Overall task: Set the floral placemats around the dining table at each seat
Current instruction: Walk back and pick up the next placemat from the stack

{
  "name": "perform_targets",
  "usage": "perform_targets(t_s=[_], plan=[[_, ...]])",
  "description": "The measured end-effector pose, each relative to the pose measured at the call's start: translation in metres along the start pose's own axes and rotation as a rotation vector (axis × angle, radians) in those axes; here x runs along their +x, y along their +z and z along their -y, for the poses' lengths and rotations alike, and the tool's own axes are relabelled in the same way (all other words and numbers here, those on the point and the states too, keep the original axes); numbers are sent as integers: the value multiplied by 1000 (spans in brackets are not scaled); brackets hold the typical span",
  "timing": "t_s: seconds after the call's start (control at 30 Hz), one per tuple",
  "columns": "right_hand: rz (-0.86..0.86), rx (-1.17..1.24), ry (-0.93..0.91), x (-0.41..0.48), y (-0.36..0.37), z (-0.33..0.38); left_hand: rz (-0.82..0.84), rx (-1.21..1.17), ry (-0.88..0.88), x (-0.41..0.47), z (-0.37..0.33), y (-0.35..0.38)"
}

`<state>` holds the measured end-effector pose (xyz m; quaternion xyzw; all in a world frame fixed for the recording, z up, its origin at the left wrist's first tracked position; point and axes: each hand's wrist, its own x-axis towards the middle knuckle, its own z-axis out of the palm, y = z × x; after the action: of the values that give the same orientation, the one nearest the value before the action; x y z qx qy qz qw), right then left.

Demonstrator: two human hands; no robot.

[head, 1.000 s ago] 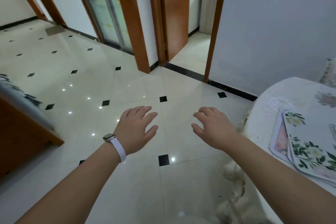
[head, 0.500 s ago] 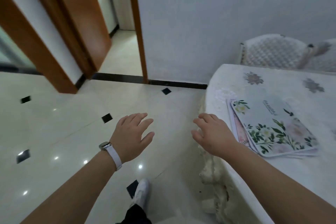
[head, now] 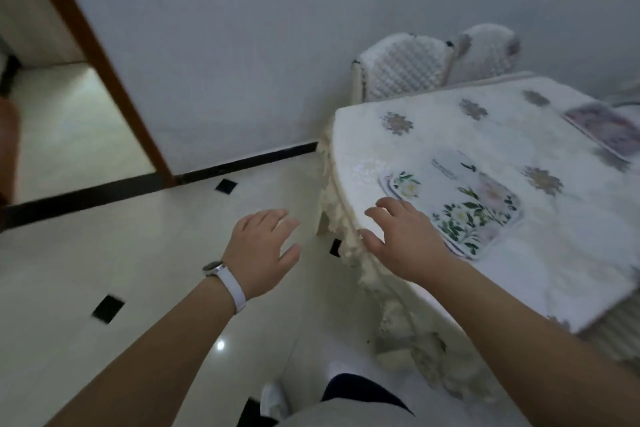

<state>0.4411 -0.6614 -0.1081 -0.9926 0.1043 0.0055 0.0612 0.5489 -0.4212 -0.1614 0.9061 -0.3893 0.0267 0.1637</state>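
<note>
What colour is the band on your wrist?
White. The band sits on the left wrist, seen clearly in the head view.

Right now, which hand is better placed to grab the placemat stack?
Right. The right hand hovers open over the table edge, its fingertips beside the placemat stack. The left hand is open over the floor, off the table and farther from the stack.

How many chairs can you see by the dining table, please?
2: one chair at the table's far corner against the wall, another right beside it. Others may lie out of view.
</note>
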Motion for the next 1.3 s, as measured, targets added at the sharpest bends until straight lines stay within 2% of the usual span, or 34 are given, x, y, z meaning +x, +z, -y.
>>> perform_targets(t_s=[0.3,0.47,0.6,0.8,1.0,1.17,1.3], plan=[[-65,9,358,-12,-4,-71,153,33,330,116,-29,39],[-64,56,526,-14,20,-128,229,50,440,180,-48,71],[-21,104,610,2,42,-174,343,156,508,232,-64,96],[54,177,699,29,66,-231,464,264,538,303,-81,131],[88,266,824,34,76,-268,450,166,545,348,-95,151],[112,581,1074,38,80,-288,627,-7,398,372,-101,175],[118,701,1177,44,88,-290,730,-120,309,385,-99,197]])
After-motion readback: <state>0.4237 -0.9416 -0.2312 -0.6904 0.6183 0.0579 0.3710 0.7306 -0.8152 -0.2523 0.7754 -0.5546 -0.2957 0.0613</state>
